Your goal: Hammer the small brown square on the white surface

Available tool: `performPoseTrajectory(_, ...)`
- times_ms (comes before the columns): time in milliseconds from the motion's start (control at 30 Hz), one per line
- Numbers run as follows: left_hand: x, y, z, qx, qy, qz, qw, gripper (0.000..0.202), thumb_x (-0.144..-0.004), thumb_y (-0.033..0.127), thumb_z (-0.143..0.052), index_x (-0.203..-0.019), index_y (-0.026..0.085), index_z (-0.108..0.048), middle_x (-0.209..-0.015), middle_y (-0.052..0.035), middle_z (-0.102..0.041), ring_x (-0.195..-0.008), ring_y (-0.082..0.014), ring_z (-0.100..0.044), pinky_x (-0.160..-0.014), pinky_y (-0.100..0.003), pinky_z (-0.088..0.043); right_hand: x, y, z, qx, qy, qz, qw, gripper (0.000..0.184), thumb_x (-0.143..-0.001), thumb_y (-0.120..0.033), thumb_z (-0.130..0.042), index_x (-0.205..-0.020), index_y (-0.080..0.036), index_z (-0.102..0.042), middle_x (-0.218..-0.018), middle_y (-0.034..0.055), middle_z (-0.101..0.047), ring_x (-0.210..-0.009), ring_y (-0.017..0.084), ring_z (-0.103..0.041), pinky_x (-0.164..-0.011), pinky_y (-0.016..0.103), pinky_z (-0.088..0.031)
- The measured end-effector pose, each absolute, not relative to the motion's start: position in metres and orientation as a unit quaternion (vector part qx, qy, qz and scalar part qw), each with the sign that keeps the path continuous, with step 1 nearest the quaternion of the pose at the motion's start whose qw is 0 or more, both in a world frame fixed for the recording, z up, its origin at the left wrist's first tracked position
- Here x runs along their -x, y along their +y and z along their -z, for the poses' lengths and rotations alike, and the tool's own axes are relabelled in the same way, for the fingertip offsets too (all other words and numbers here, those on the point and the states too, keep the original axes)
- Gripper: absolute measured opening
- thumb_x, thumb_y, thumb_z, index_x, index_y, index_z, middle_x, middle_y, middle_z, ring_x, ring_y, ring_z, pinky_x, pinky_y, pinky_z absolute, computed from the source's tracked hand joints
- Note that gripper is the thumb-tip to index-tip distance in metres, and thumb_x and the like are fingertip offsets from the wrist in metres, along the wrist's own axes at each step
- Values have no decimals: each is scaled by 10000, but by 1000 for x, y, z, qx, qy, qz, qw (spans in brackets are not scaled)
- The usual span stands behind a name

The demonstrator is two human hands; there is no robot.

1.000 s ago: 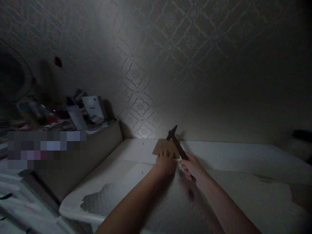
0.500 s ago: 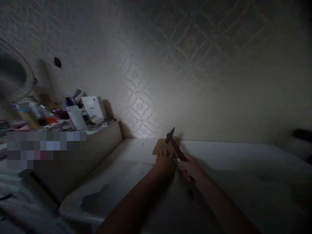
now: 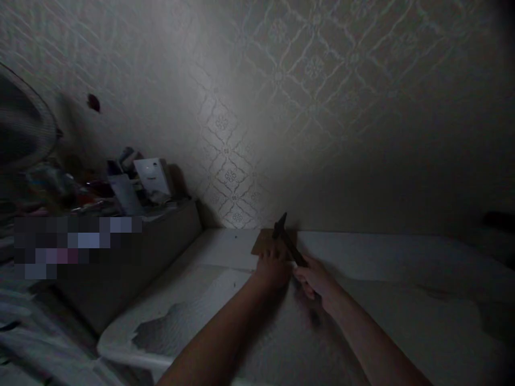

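Note:
A hammer [image 3: 294, 251] with a dark head is in my right hand [image 3: 316, 277], whose fingers are wrapped round the handle. Its head stands over a flat brown board [image 3: 263, 244] that lies on the white surface near the wall. My left hand [image 3: 274, 266] rests on the near edge of this board, fingers stretched forward and somewhat apart. Whether anything small sits under those fingertips is too dark to make out. Part of the board is hidden behind the hammer and the left hand.
To the left stands a dresser [image 3: 169, 236] crowded with small items and a white box [image 3: 153, 176]. A round fan-like object [image 3: 24, 120] is at the left edge. Behind everything rises a patterned wall [image 3: 322, 134]. The white tabletop [image 3: 181, 292] has a rough grey patch.
The hammer head has dipped very slightly. My left hand and the board stay in the same place. The light in the room looks different.

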State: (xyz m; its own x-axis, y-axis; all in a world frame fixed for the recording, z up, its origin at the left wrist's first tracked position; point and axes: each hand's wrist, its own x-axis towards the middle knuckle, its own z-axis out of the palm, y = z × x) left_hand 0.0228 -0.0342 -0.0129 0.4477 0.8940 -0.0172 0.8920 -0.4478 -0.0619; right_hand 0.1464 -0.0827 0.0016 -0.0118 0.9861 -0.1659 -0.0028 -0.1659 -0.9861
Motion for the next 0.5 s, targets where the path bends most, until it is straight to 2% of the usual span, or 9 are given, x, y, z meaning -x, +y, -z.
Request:
performPoseTrajectory(100, -24, -38, 11, 833, -552, -12, 26, 487, -929, 333, -405, -1406, 235, -398, -1432, -146, -434, -1314, -338, -382, -1044, -524, -329, -146, -83, -3, 518, -434, -568, 471, 266, -636, -162, -490, -898, -197, -525, -374, -146, -343, -251, 48, -259, -275, 159, -175)
performPoseTrajectory(200, -25, -41, 7, 827, -561, 11, 33, 499, -927, 368, -425, -1399, 205, -419, -1422, -161, -452, -1291, -331, -422, -1047, -505, -340, -148, -81, -4, 472, -393, -591, 522, 163, -647, -184, -535, -791, -220, -468, -402, -146, -364, -257, 30, -256, -269, 137, -160)
performPoseTrajectory(367, -23, -32, -7, 810, -583, 61, 13, 362, -946, 365, -398, -1235, 239, -576, -1206, -88, -646, -1101, -259, -600, -925, -387, -454, -154, -79, -7, 382, -270, -637, 613, 217, -670, -122, -571, -686, -224, -380, -419, -142, -380, -264, 10, -263, -263, 104, -173)
performPoseTrajectory(500, -1, -10, -11, 745, -653, 130, 34, 366, -961, 377, -374, -1177, 226, -629, -1108, -74, -695, -1026, -222, -642, -866, -310, -467, -161, -76, -8, 337, -151, -703, 607, 268, -748, -40, -502, -649, -225, -335, -393, -134, -351, -252, 8, -257, -254, 92, -190)
